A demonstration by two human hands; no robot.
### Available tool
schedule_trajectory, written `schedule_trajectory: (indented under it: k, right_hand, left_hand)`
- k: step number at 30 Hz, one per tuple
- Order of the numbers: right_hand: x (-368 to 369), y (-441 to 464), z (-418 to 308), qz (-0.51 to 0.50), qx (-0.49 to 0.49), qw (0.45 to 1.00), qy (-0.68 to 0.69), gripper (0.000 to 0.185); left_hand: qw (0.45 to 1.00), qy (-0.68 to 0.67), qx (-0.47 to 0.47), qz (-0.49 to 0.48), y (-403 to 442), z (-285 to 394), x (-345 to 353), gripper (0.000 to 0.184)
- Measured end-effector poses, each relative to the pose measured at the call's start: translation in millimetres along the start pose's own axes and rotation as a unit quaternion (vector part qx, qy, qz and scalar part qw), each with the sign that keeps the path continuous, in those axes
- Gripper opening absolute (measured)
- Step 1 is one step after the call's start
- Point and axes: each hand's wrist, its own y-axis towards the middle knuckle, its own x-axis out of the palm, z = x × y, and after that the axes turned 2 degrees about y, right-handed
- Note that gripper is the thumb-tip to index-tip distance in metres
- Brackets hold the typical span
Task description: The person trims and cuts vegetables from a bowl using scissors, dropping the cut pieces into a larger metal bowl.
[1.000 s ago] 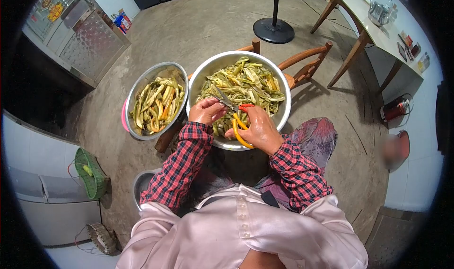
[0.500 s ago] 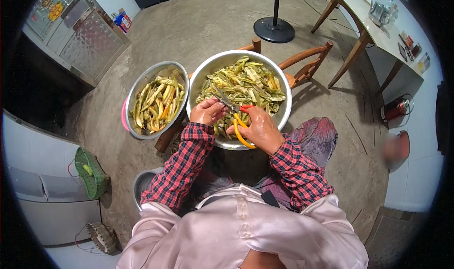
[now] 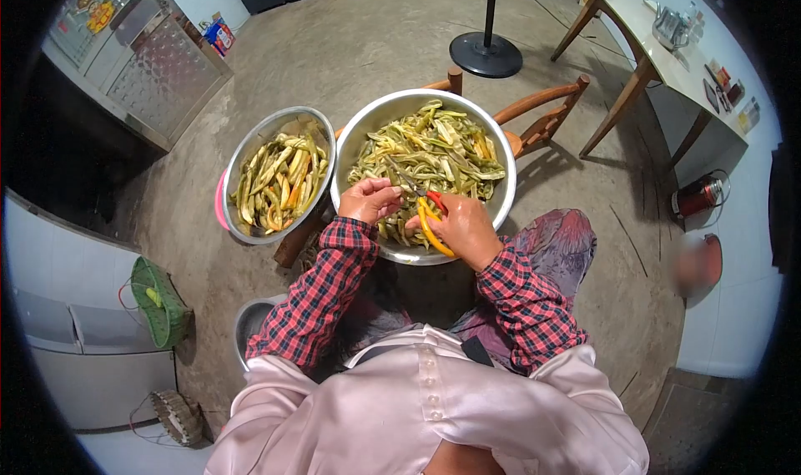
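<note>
My right hand (image 3: pixel 469 229) grips scissors (image 3: pixel 431 229) with yellow and red handles, fingers wrapped through the loops. Their blades point up and left, toward my left hand (image 3: pixel 370 201). That hand is closed in a pinch beside the blades, with a strip of green vegetable at its fingertips, mostly covered by the fingers. Both hands are over the near side of a large metal basin (image 3: pixel 510 174). Inside it lies a heap of limp yellow-green vegetable strips (image 3: pixel 442 145). To the left, a smaller metal basin (image 3: pixel 288 123) holds longer, whole-looking yellow-green and orange pieces (image 3: pixel 279 179).
A wooden chair (image 3: pixel 542 120) stands behind the large basin. Part of a pink container (image 3: pixel 222 201) shows beneath the smaller one. Another metal bowl (image 3: pixel 249 325) is by my left forearm. A green basket (image 3: pixel 163 304), black pole base (image 3: pixel 486 55) and table (image 3: pixel 642 24) stand around.
The scissors have turned slightly in my right hand, and their handles appear closer together. My left hand has shifted a little to the right. The basins look the same.
</note>
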Motion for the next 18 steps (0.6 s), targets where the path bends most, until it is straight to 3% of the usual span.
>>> schedule_trajectory:
  k: [10,18]
  right_hand:
    - [-17,8,5,-0.019,0.06,0.998,0.031,0.033]
    - [-20,9,16,-0.02,0.088,0.996,-0.024,0.047]
  left_hand:
    - [1.0,0.011,-0.023,0.002,2,-4,-13,0.031]
    - [0.998,-0.053,-0.04,-0.006,-3,-1,-21,0.031]
